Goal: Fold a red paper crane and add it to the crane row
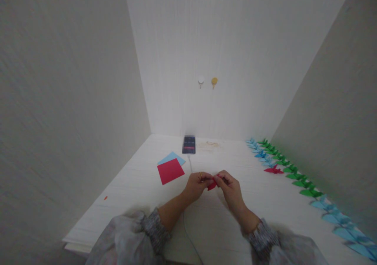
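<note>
My left hand (198,183) and my right hand (229,186) meet over the middle of the white table (141,202). Both are closed in a pinch on a small folded red paper piece (212,185) held between them. A ring shows on a finger of my left hand. To the left of my hands lies a flat red paper square (170,170) on top of a light blue sheet (172,157).
A phone (189,144) leans at the back wall with a white cable (188,225) running toward me. Several green and blue folded paper cranes (294,176) line the right wall, with one red crane (273,170) beside them. Two hooks (207,82) hang on the wall.
</note>
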A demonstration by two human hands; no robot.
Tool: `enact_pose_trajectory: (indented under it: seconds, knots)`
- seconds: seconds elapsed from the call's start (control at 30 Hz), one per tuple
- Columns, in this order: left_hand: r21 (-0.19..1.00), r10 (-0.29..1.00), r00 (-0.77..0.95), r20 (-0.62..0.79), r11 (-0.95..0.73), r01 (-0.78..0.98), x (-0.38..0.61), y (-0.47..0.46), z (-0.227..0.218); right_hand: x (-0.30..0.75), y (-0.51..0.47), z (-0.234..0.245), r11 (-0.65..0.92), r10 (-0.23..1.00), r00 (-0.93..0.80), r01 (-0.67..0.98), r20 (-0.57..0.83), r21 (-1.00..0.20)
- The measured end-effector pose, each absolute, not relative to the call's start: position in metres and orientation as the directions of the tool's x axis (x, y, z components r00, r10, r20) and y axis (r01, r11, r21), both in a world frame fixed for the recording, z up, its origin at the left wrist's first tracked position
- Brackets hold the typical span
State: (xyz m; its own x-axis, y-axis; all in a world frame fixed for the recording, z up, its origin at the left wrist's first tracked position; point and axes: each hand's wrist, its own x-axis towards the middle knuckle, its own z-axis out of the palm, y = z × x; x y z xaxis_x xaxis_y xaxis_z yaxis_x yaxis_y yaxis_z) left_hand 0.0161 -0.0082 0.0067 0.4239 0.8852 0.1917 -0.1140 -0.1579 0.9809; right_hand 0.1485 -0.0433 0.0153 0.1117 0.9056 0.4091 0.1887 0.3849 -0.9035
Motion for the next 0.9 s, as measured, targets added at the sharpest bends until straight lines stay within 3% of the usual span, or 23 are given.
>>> enact_pose_trajectory:
  seconds: [0.3, 0.53, 0.9]
  knots:
    - [0.979, 0.904, 0.376, 0.204, -0.198, -0.053, 0.014, -0.004, -0.002, 0.150, -0.039, 0.016, 0.402, 0.907, 0.013, 0.277, 0.422, -0.873]
    - [0.978, 0.904, 0.374, 0.207, -0.200, -0.058, 0.015, -0.004, -0.004, 0.151, -0.041, 0.018, 0.398, 0.899, 0.054, 0.317, 0.435, -0.861]
    - [0.981, 0.901, 0.430, 0.061, 0.026, -0.193, 0.011, -0.007, 0.011, 0.157, -0.041, 0.027, 0.407, 0.908, -0.005, 0.243, 0.419, -0.880]
